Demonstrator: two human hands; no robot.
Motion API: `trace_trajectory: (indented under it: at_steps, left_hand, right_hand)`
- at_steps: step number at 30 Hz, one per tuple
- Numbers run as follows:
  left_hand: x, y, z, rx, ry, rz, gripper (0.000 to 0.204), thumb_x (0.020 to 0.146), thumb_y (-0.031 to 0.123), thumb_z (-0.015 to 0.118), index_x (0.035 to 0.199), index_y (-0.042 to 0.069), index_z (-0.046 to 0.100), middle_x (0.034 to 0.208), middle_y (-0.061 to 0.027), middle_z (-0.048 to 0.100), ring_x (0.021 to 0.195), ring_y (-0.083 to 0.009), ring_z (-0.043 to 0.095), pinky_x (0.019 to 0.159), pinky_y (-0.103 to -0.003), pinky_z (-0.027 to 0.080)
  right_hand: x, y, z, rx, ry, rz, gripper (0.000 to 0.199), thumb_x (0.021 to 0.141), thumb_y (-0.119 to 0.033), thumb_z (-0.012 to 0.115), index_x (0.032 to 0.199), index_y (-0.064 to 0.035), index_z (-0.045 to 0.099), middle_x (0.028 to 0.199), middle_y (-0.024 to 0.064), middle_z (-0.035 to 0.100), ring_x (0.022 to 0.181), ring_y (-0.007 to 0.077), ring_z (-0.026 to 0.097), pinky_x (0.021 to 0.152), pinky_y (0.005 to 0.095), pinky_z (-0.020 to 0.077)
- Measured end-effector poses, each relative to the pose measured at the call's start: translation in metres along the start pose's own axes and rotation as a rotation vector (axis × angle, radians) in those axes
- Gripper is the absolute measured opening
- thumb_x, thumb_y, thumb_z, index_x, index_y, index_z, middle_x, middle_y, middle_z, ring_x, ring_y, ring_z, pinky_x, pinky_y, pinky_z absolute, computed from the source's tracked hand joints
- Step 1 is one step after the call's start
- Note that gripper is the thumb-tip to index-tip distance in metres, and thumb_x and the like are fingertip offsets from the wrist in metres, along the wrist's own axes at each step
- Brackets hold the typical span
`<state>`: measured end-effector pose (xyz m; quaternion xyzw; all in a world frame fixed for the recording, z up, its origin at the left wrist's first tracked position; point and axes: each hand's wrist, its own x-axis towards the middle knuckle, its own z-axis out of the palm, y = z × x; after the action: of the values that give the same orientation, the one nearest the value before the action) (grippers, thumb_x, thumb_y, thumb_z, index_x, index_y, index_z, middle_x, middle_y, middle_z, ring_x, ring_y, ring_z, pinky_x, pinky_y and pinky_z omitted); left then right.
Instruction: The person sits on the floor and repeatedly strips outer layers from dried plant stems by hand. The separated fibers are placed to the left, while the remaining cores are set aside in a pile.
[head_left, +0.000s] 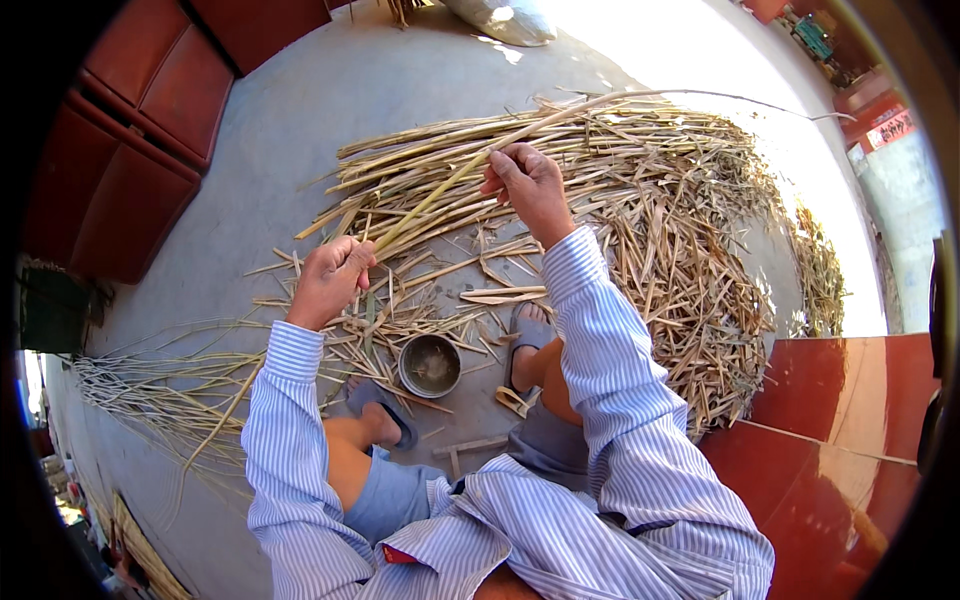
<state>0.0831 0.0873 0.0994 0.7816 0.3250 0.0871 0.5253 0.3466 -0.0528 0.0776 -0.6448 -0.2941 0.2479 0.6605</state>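
A long, thin yellow-green reed stalk [432,205] runs slantwise between my hands, its far part arching over to the right. My left hand [333,280] is closed around its near end, thumb pressed on top. Farther up the stalk, my right hand [528,188] pinches it between thumb and fingers. Beneath and beyond lies a wide heap of cut stalks [400,150]. Dry, torn leaf sheaths [690,300] spread out on the right. Between my feet stands a round metal bowl [403,376] with some liquid in it.
Slender stalks [170,390] fan across the floor at left. Dark red padded seats [130,190] stand at the far left, a pale sack [515,22] at the far edge. Red shiny panels [800,400] are at right. My slippers [525,335] flank the bowl; a small wooden piece [470,447] lies nearer.
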Motion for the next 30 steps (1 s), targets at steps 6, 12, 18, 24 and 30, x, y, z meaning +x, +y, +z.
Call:
trace_trajectory:
  at_steps: [6,12,18,24,30]
  left_hand:
    - [-0.004,-0.018,0.017,0.050,0.135,0.125,0.035,0.092,0.032,0.068,0.076,0.002,0.061,0.063,-0.0010,0.060,0.053,-0.0066,0.050,0.050,-0.024,0.041]
    - [0.000,-0.005,0.035,0.179,0.299,0.243,0.031,0.091,0.029,0.069,0.078,0.002,0.061,0.062,-0.0081,0.059,0.055,-0.0148,0.054,0.053,-0.031,0.042]
    - [-0.008,-0.014,0.008,0.301,0.245,0.250,0.030,0.089,0.030,0.070,0.079,0.002,0.060,0.065,-0.0117,0.060,0.056,-0.0237,0.055,0.054,-0.037,0.042]
    - [-0.026,-0.012,0.007,0.404,0.146,0.270,0.030,0.087,0.025,0.073,0.075,0.003,0.056,0.057,-0.0044,0.048,0.053,-0.0138,0.044,0.050,-0.032,0.037]
    - [-0.038,0.003,0.002,0.512,0.149,0.256,0.034,0.087,0.037,0.069,0.080,0.005,0.059,0.066,-0.0150,0.062,0.063,-0.0338,0.061,0.055,-0.043,0.044]
  right_hand:
    - [-0.008,-0.005,0.010,-0.717,0.275,-0.377,0.018,0.085,-0.023,0.063,0.078,-0.0059,0.063,0.069,0.0105,0.066,0.056,0.0263,0.063,0.051,0.0400,0.0477]
    - [-0.013,-0.005,0.037,-0.912,0.211,-0.381,0.021,0.088,-0.028,0.061,0.080,-0.0085,0.062,0.066,0.0073,0.065,0.056,0.0232,0.063,0.053,0.0400,0.0484]
    - [0.008,0.014,-0.089,-1.083,0.301,0.210,0.067,0.089,-0.022,0.065,0.139,0.0109,0.035,0.118,0.0325,0.060,0.103,0.0334,0.067,0.087,0.0401,0.0534]
    - [0.007,-0.005,-0.038,0.590,-0.217,0.293,0.052,0.094,-0.018,0.065,0.136,0.0027,0.044,0.123,0.0164,0.062,0.082,0.0131,0.067,0.056,0.0174,0.0520]
    - [0.009,-0.003,-0.012,0.659,-0.068,0.306,0.024,0.093,-0.018,0.066,0.110,-0.0008,0.061,0.092,0.0059,0.069,0.062,0.0050,0.057,0.049,0.0162,0.0466]
